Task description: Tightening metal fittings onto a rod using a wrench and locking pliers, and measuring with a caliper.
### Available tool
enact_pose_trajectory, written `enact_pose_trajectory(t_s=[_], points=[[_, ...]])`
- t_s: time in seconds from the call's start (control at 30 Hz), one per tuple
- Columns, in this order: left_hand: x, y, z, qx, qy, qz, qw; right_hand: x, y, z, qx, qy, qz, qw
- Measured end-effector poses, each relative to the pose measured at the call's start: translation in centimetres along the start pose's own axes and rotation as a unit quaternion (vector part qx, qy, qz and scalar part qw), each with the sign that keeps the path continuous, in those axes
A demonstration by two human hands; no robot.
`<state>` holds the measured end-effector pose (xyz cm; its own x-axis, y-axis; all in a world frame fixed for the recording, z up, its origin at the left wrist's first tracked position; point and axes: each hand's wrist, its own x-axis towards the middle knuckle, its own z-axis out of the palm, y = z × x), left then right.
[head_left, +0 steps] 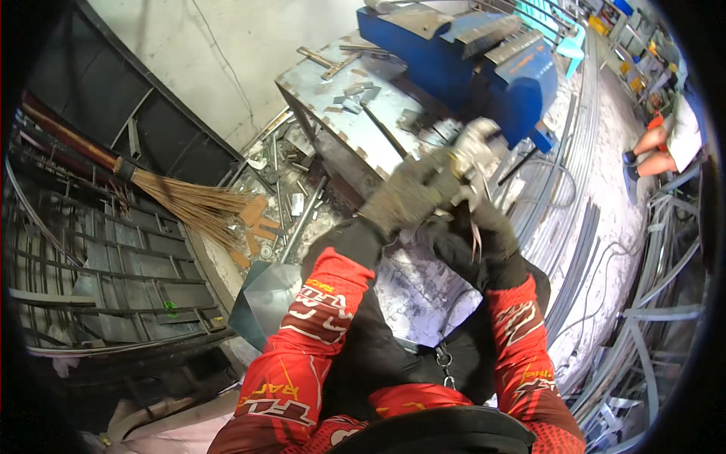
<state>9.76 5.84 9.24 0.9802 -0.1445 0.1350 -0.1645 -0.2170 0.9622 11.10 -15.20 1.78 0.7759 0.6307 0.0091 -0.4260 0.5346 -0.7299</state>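
Both my hands wear dark work gloves and meet in front of me, beside the worktable's near right corner. My left hand [412, 189] reaches in from the left with its fingers closed. My right hand [488, 219] is closed just below and to the right, close to the left. Above them sits a pale, whitish bundle [478, 144], smeared by motion; I cannot tell whether it is cloth or a glove part. A thin light strip [476, 238] hangs down by my right hand. What the fingers grip is mostly hidden.
A metal worktable [344, 125] carries scraps and a blue machine [439, 64]. A straw broom [189, 197] leans at left beside metal grilles [113, 265]. Long metal bars [563, 204] lie along the floor at right. Another person [665, 147] is at far right.
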Motion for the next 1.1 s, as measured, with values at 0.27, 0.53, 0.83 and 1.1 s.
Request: enact_pose_trajectory(t_s=[0.27, 0.53, 0.83, 1.1], points=[[-2.5, -4.5, 9.1, 0.092, -0.015, 0.048, 0.994, -7.1, 3.6, -3.1, 0.216, 0.132, 0.017, 0.967], [4.6, -3.7, -0.5, 0.467, 0.080, 0.024, 0.880, -6.5, 2.3, -4.5, 0.181, 0.134, -0.085, 0.971], [2.4, -7.8, -4.3, 0.454, 0.062, -0.033, 0.888, -6.2, 1.6, -4.4, 0.171, 0.251, -0.077, 0.950], [3.3, -7.3, -3.6, 0.471, 0.075, -0.029, 0.879, -7.0, 5.8, -10.2, -0.100, 0.255, -0.135, 0.952]])
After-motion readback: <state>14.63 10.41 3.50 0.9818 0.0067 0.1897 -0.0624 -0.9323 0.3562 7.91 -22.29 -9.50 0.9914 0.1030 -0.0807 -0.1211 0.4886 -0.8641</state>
